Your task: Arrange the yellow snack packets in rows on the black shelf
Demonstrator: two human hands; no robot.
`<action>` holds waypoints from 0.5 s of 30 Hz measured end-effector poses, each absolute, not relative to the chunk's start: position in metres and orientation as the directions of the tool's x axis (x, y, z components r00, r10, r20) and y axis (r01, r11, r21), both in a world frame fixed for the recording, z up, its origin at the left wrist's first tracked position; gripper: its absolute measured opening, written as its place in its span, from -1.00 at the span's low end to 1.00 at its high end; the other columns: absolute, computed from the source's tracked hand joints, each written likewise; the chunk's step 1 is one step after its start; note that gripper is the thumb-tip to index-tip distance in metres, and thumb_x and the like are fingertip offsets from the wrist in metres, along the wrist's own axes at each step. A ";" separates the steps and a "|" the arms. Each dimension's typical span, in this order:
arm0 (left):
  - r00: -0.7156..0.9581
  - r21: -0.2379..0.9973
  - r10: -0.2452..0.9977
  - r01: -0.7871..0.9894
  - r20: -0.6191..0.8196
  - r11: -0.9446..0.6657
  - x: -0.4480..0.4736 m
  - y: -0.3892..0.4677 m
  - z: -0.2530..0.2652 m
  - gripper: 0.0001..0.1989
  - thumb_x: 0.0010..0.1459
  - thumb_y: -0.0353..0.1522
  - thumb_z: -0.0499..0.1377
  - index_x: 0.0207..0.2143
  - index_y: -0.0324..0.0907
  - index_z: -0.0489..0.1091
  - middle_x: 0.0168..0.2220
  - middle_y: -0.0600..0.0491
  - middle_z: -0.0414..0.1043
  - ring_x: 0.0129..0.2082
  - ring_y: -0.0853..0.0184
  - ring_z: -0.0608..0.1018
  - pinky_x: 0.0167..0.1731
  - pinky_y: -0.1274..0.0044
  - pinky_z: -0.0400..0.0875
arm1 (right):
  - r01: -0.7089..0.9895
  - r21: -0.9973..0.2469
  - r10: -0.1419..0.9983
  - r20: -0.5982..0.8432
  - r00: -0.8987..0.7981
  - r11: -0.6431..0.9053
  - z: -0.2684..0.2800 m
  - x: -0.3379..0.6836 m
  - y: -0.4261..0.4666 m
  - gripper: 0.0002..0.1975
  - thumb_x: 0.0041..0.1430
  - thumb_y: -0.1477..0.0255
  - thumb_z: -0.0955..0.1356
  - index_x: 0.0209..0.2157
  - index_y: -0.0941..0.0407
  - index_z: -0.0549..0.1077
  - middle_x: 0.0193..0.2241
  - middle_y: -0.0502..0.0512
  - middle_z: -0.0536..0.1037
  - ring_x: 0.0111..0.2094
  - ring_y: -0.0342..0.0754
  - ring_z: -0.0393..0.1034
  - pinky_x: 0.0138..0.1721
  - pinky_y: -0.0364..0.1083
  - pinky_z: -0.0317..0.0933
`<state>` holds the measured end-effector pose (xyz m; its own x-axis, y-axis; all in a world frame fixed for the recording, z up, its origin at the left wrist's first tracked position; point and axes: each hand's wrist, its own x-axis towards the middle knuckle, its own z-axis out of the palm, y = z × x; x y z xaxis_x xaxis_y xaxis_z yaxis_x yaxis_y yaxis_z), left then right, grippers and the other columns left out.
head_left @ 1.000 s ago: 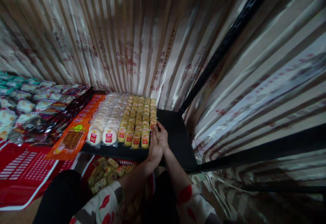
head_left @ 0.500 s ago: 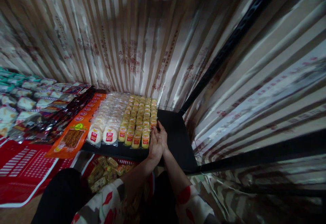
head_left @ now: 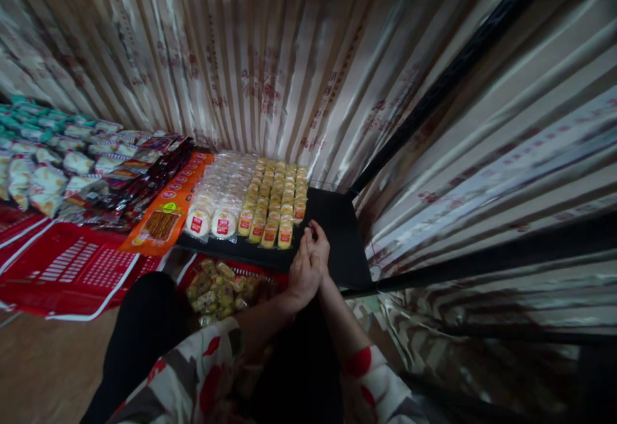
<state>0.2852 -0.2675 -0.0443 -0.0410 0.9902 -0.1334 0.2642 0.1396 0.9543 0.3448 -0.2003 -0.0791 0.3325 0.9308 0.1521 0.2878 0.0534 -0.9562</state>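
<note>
Biggest first: pleated curtain [head_left: 270, 58] behind and to the right, dark metal post [head_left: 434, 83] slanting in front of it. Black shelf [head_left: 340, 234] below, bare strip at its right end. Red basket [head_left: 81, 270] at far left; another red basket [head_left: 270, 274] under the shelf's front edge, loose wrapped snacks [head_left: 224, 292] in it.

On the shelf, orange pack [head_left: 166, 212] lies flat, front end out past the edge. Looks thin and bendy — would likely sag if lifted by one corner; better held at both long sides.

Left hand [head_left: 303, 275] and right hand [head_left: 322, 252] meet at the shelf's front edge, just beside the front right of the yellow rows. Grip: palms and fingers pressed together, one hand against the other; whether anything sits between them is hidden, can't tell.

White round cakes [head_left: 223, 223] in clear wrap, two rows next to the orange pack. Probably light and brittle, slick film — hold by the rim, no squeezing the face.

Smallest: yellow cakes [head_left: 270, 234], four tight rows on the shelf right of the white ones, front ones tilted back, red labels out. Should be very light, soft, easily dented; wrapper likely slippery. Best hold: gentle pinch on the two narrow sides, or flat fingers along a row's outer side.
</note>
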 end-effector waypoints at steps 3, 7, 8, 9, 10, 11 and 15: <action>0.028 0.954 0.997 0.293 -0.070 0.059 0.267 -0.305 -0.041 -0.45 0.19 -0.34 -0.10 0.22 -0.29 -0.03 0.23 -0.10 0.06 0.20 0.27 0.18 0.19 0.44 0.03 | 0.268 -0.962 0.925 0.154 0.349 0.059 -0.079 0.331 -0.238 -0.51 0.08 0.18 0.23 -0.03 0.18 0.35 -0.10 0.23 0.47 -0.16 -0.03 0.39 -0.12 -0.04 0.25; 0.155 0.970 0.988 0.240 0.007 -0.044 0.232 -0.352 -0.048 -0.44 0.18 -0.33 -0.06 0.23 -0.21 -0.03 0.22 -0.07 0.08 0.19 0.27 0.20 0.17 0.41 0.07 | 0.190 -0.981 0.936 0.107 0.335 0.044 -0.082 0.311 -0.294 -0.57 0.13 0.20 0.21 -0.06 0.15 0.37 -0.17 0.18 0.50 -0.31 -0.09 0.42 -0.25 -0.10 0.29; 0.175 0.972 0.985 0.230 -0.002 -0.038 0.222 -0.362 -0.052 -0.45 0.17 -0.33 -0.05 0.22 -0.18 -0.01 0.21 -0.05 0.11 0.18 0.28 0.22 0.16 0.40 0.09 | 0.186 -0.982 0.945 0.090 0.313 0.032 -0.084 0.306 -0.306 -0.59 0.13 0.21 0.20 -0.07 0.14 0.39 -0.20 0.17 0.51 -0.32 -0.09 0.42 -0.27 -0.10 0.30; 0.187 0.974 0.982 0.225 -0.009 -0.034 0.211 -0.369 -0.056 -0.48 0.18 -0.32 -0.05 0.20 -0.17 0.03 0.20 -0.04 0.14 0.17 0.29 0.23 0.15 0.41 0.10 | 0.201 -0.979 0.959 0.074 0.275 0.018 -0.088 0.302 -0.316 -0.61 0.14 0.22 0.20 -0.09 0.13 0.40 -0.23 0.15 0.52 -0.32 -0.08 0.42 -0.26 -0.09 0.30; 0.185 0.973 0.983 0.228 -0.017 -0.026 0.201 -0.375 -0.062 -0.52 0.19 -0.31 -0.07 0.17 -0.18 0.08 0.18 -0.04 0.17 0.16 0.30 0.25 0.15 0.42 0.10 | 0.242 -0.970 0.973 0.059 0.222 0.004 -0.093 0.298 -0.325 -0.64 0.14 0.25 0.20 -0.12 0.11 0.43 -0.25 0.13 0.54 -0.30 -0.07 0.42 -0.22 -0.07 0.30; 0.171 0.970 0.984 0.245 -0.042 -0.001 0.190 -0.378 -0.069 -0.56 0.20 -0.32 -0.09 0.13 -0.18 0.14 0.14 -0.03 0.23 0.13 0.31 0.29 0.13 0.44 0.13 | 0.308 -0.951 0.987 0.040 0.155 -0.010 -0.098 0.294 -0.333 -0.67 0.15 0.28 0.19 -0.15 0.09 0.45 -0.26 0.11 0.55 -0.27 -0.06 0.42 -0.18 -0.06 0.29; 0.008 0.771 0.908 0.532 -0.419 0.351 0.151 -0.376 -0.102 -0.65 0.15 -0.43 -0.08 -0.02 -0.21 0.30 -0.02 -0.04 0.40 -0.02 0.32 0.42 0.02 0.50 0.23 | 0.679 -0.734 0.972 -0.166 -0.168 -0.008 -0.119 0.277 -0.346 -0.72 0.13 0.46 0.20 -0.21 0.11 0.49 -0.20 0.11 0.55 -0.13 -0.04 0.40 -0.06 -0.06 0.22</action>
<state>0.1514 -0.3759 -0.1018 0.0078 0.9079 -0.4192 0.5317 0.3512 0.7706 0.2772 -0.3463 -0.1192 -0.1676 0.9718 -0.1661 0.6789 -0.0084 -0.7342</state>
